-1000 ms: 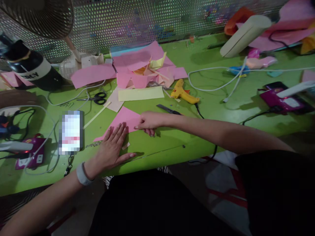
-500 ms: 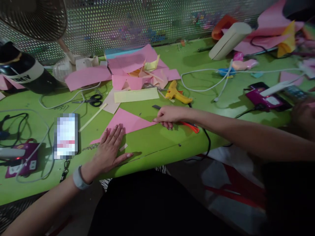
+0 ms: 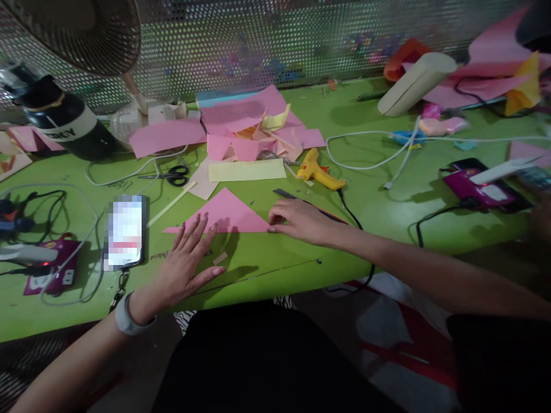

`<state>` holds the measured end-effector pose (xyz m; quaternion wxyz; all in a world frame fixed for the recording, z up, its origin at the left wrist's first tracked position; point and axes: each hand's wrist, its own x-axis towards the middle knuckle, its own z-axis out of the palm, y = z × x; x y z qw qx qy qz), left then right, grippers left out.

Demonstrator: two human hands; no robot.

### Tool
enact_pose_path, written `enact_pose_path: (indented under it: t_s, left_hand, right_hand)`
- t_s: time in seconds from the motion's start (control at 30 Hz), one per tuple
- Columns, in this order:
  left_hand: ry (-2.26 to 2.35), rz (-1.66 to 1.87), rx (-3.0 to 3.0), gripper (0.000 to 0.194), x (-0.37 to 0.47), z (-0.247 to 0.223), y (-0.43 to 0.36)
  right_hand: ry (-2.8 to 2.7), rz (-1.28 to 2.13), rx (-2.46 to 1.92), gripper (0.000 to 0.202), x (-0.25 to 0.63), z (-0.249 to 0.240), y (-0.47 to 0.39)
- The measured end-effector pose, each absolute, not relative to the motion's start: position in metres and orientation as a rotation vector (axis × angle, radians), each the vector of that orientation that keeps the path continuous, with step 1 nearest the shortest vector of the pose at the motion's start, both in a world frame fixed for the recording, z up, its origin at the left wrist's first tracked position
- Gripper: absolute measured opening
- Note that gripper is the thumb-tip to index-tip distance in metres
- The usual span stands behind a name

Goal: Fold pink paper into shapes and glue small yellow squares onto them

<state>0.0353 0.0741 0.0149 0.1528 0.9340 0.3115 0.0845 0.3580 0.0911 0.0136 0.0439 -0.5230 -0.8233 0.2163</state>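
A pink paper triangle [image 3: 228,211] lies on the green table [image 3: 258,264], its long edge toward me. My left hand [image 3: 185,258], with a grey band at the wrist, has its fingers spread over the left part of the paper. At the right corner my right hand [image 3: 297,221] is closed, thumb and forefinger pinching the paper's tip. Just behind and beside the right hand lies a cutter with a grey blade [image 3: 284,194], partly hidden by that hand. A small pale scrap [image 3: 220,258] sits near my left thumb.
Behind are a yellow glue gun [image 3: 318,171], pink paper scraps [image 3: 241,109], a pale yellow strip [image 3: 247,170] and black scissors [image 3: 177,175]. A phone [image 3: 124,232], bottle [image 3: 69,123] and fan [image 3: 81,34] stand left. Cables and a purple power box [image 3: 482,186] are right.
The triangle has turned slightly, so its long edge now runs level. My right hand has shifted a little toward me relative to the cutter. The whole view has moved slightly.
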Motion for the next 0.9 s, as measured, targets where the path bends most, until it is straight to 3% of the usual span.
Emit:
enact_pose_path:
  t_s: [0.23,0.4,0.57,0.77,0.9]
  left_hand:
    - [0.945,0.351,2.503,0.066,0.034,0.029,0.06]
    - [1.025,0.579,2.195,0.031,0.035,0.042,0.051]
    - [0.951,0.335,1.396,0.035,0.048,0.038,0.053]
    - [0.895,0.512,0.968,0.035,0.079,0.021,0.06]
    - [0.938,0.622,0.857,0.026,0.082,0.021,0.07]
  right_hand:
    - [-2.464,0.907,-1.546,0.008,0.357,0.017,0.092]
    - [-2.106,1.387,-1.615,0.023,0.361,0.034,0.089]
    - [-1.758,1.739,-1.612,0.04,0.356,0.051,0.075]
    - [-1.91,1.59,-1.483,0.027,0.332,0.056,0.05]
    - [-2.195,1.055,-1.232,0.019,0.333,0.046,0.048]
